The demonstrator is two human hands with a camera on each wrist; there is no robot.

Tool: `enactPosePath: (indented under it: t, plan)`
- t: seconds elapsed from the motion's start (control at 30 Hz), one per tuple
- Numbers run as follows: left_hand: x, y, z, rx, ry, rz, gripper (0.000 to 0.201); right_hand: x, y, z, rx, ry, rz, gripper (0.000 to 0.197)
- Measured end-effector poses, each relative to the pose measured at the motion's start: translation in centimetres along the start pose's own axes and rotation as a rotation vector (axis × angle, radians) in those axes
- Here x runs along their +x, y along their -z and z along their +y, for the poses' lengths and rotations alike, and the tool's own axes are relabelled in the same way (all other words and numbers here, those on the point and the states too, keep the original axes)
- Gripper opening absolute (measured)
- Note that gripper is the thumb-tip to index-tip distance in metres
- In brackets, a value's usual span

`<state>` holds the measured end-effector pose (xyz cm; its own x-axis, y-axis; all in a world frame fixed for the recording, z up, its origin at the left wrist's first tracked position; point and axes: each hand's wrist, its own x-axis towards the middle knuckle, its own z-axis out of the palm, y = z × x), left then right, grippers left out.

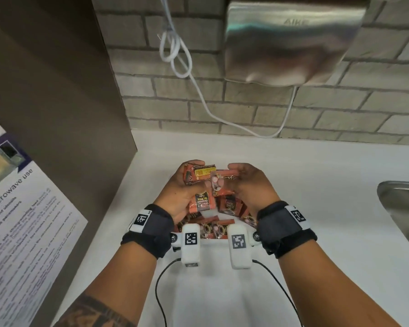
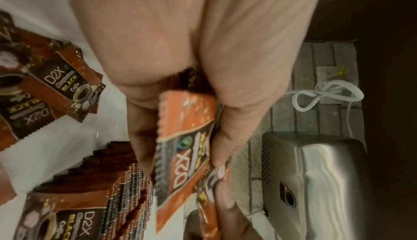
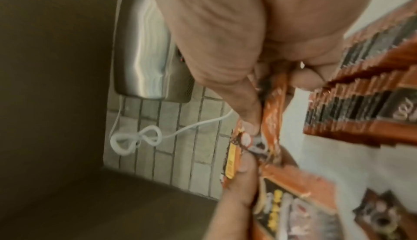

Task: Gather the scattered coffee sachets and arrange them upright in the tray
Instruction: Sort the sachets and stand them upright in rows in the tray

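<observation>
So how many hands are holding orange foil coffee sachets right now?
2. The left hand grips a bunch of orange foil coffee sachets; the right hand pinches more of them right beside it. A loose pile lies underneath, partly hidden.

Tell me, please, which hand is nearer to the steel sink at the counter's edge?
Right. The right hand is on the sink's side; the left hand lies beyond it, farther away.

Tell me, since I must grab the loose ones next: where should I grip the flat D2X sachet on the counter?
Pinch the flat sachet by its serrated short edge, from above: it lies face-up on the white counter, overlapping another, so that overhanging edge likely lifts easiest.
</observation>
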<state>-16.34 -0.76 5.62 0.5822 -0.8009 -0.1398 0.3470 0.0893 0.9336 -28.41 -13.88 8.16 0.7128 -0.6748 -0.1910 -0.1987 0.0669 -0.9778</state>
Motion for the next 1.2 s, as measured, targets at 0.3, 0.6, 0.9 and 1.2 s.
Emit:
enactPosePath:
  t: [0.3,0.6,0.9,1.2]
  plan:
    - [0.5,-1.3,0.5,-0.162,0.002,0.082,0.051,-0.5,1.9,0.1,0.530,-0.064,0.030,0.024]
    - [0.6,-3.0,0.3,-0.191,-0.004,0.192,0.052,-1.2,3.8,1.6,0.340,-0.049,-0.042,0.039]
    - [0.6,-4.2,-0.2,-0.237,-0.012,0.204,0.049,-1.1,3.5,1.3,0.315,-0.062,-0.119,0.026]
    - [1.1,-4.1,0.1,-0.209,0.007,0.196,0.038,-0.4,2.5,1.5,0.010,0.029,-0.151,0.058]
